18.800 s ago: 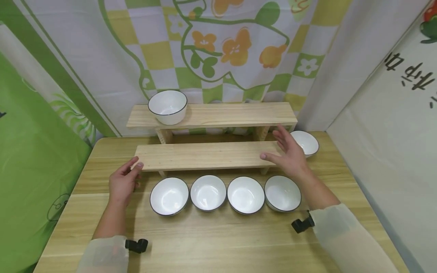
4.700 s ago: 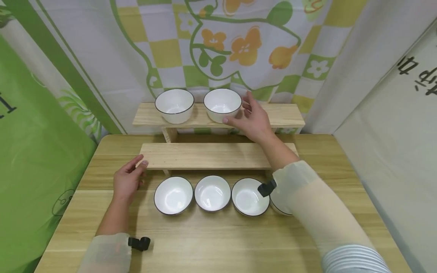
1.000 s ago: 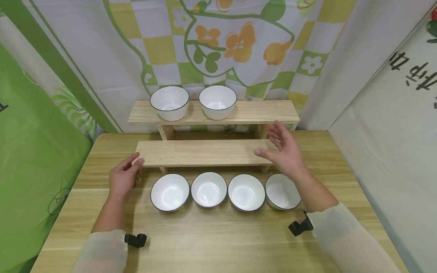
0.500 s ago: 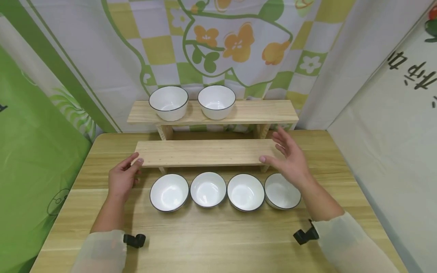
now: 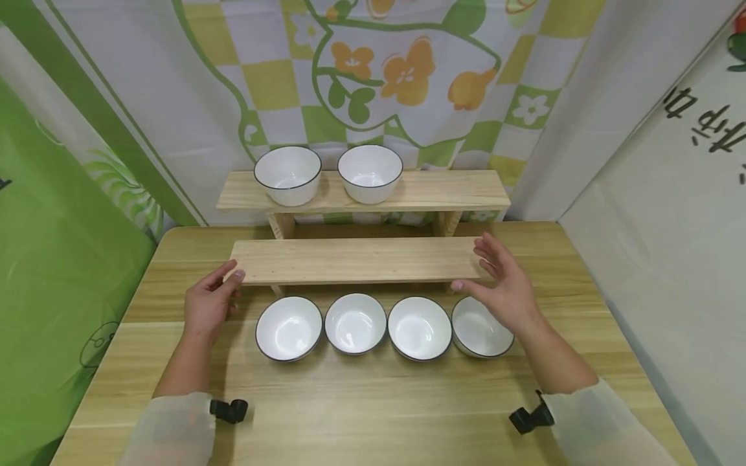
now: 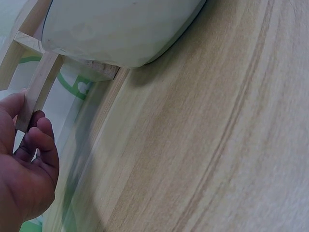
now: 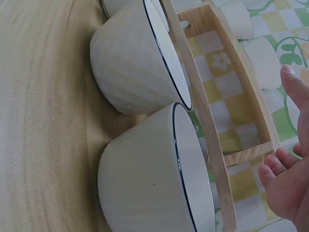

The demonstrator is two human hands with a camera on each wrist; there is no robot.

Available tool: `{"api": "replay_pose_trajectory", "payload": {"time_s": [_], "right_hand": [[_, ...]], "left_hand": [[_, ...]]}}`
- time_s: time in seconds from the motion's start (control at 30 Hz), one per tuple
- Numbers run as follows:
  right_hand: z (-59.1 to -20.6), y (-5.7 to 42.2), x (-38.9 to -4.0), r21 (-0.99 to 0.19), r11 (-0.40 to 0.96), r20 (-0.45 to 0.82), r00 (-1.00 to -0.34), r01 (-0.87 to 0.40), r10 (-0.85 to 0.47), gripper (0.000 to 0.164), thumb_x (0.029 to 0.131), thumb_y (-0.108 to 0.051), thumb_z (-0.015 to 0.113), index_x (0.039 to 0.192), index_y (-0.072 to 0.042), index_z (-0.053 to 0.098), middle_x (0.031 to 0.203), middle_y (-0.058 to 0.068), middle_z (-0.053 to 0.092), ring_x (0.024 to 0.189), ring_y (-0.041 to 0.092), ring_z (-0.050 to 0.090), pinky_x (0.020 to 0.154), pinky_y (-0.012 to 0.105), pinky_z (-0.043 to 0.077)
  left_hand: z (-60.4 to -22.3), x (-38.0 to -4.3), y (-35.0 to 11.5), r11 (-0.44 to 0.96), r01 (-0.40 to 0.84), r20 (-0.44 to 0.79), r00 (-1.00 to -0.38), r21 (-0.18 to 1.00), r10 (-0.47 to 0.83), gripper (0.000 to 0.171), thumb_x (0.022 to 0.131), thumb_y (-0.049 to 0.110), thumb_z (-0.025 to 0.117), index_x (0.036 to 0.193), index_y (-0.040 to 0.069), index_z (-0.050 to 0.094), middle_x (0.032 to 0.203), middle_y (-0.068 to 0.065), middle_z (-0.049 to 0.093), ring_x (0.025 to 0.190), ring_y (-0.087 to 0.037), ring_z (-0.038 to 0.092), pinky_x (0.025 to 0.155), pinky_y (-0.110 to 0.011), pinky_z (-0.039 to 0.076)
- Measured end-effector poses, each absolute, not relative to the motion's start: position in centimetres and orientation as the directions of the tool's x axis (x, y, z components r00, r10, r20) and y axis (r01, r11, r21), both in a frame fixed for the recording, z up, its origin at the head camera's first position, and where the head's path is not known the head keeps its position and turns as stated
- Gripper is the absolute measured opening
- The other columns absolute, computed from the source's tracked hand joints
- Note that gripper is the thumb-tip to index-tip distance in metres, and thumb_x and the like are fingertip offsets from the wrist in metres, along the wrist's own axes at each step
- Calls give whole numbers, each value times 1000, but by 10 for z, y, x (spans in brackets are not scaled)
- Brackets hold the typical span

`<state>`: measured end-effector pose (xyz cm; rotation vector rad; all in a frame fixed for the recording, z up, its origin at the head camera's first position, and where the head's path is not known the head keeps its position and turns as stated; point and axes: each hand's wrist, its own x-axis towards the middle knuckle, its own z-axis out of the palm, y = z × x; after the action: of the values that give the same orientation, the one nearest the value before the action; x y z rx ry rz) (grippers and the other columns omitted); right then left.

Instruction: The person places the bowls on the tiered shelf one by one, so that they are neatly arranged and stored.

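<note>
My left hand (image 5: 208,303) pinches the left end of the lower board of a two-tier wooden shelf (image 5: 355,260); in the left wrist view, thumb and fingers close around the board's end (image 6: 30,108). My right hand (image 5: 506,291), fingers spread and relaxed, hovers at the lower board's right end with nothing in it. Beneath it, partly covered, is the rightmost white bowl (image 5: 480,333) of a front row. Two dark-rimmed white bowls stand on the upper board, one at the left (image 5: 288,178) and one near the middle (image 5: 370,173).
Several white bowls stand in a row on the wooden table (image 5: 373,414) before the shelf, including the leftmost bowl (image 5: 289,330). A patterned curtain (image 5: 402,84) hangs behind the shelf, and a white wall panel (image 5: 670,246) bounds the right side.
A bowl from the table's back right was set on the upper board beside the first by my right hand. That hand has since let go and drawn back down to the right; the left stays put.
</note>
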<state>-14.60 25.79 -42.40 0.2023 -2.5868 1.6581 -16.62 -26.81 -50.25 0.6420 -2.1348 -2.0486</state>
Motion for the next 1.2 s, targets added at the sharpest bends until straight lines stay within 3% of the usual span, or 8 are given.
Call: {"api": "replay_pose_trajectory", "payload": {"time_s": [0.23,0.47,0.8,1.2], "right_hand": [[-430,262,-139,-899,420,108,-992,-125,-66,109,83,-21,91,166,-10,21,163,13,38,148,32,40,121,37,35],[-436,268,-132,-886,445,113,-992,-127,-59,107,82,-21,92,163,-5,25,160,15,41,147,33,42,118,27,36],[-441,275,-120,-863,498,70,-996,-86,-50,108,81,-28,92,165,-10,25,162,13,40,149,36,38,120,53,32],[-452,283,-109,-831,554,43,-999,-52,-30,108,81,-34,92,164,-9,27,162,12,41,151,37,34,120,58,31]], "left_hand": [[-502,-167,-267,-11,-218,-206,-901,976,-382,55,85,35,88,135,17,71,85,5,66,66,-7,62,46,-22,51],[-503,-167,-268,-9,-223,-210,-901,975,-379,55,86,35,88,135,18,71,86,5,66,66,-7,62,46,-22,51],[-502,-166,-268,-11,-217,-204,-900,976,-384,54,86,35,88,135,17,71,86,6,67,65,-7,62,46,-22,50],[-501,-166,-267,1,-214,-196,-899,977,-392,54,86,35,88,134,17,72,85,6,66,64,-6,62,45,-21,50]]}}
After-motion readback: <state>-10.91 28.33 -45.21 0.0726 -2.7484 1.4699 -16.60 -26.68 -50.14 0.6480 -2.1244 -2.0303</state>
